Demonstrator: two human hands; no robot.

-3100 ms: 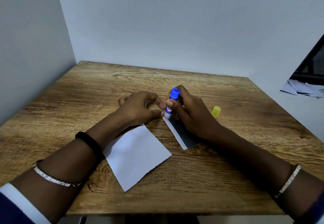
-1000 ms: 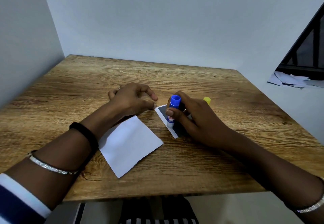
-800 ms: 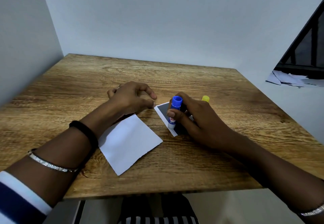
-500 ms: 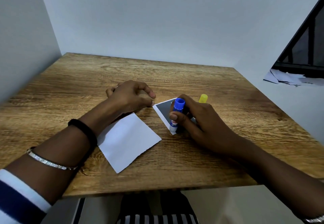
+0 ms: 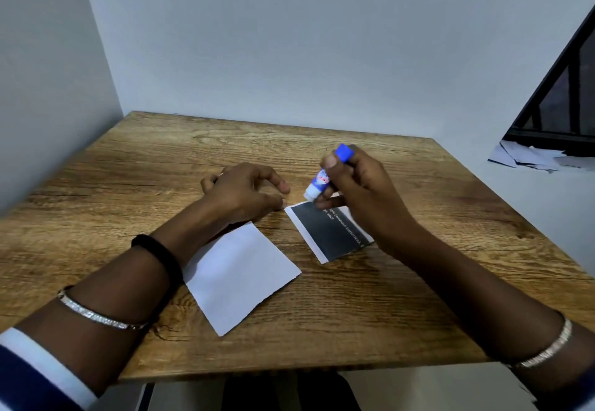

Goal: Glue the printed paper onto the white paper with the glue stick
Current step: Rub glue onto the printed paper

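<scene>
A dark printed paper (image 5: 325,233) with white text and a white left margin lies on the wooden table (image 5: 370,307). My right hand (image 5: 360,191) grips the blue glue stick (image 5: 322,178), tilted, its white tip just over the paper's far corner; whether it touches is unclear. My left hand (image 5: 244,191) rests on the table with loosely curled fingers, its thumb tip at the printed paper's far-left corner. The blank white paper (image 5: 238,272) lies flat to the left of the printed one, partly under my left wrist.
Grey walls close the table in at the left and back. Beyond the table's right edge, a heap of loose papers (image 5: 528,159) lies below a dark frame (image 5: 553,104). The table's front edge runs just below my forearms.
My right hand has lifted the glue stick from the printed paper's near part to its far corner, uncovering most of the paper and hiding the yellow cap. My left hand has stayed put.
</scene>
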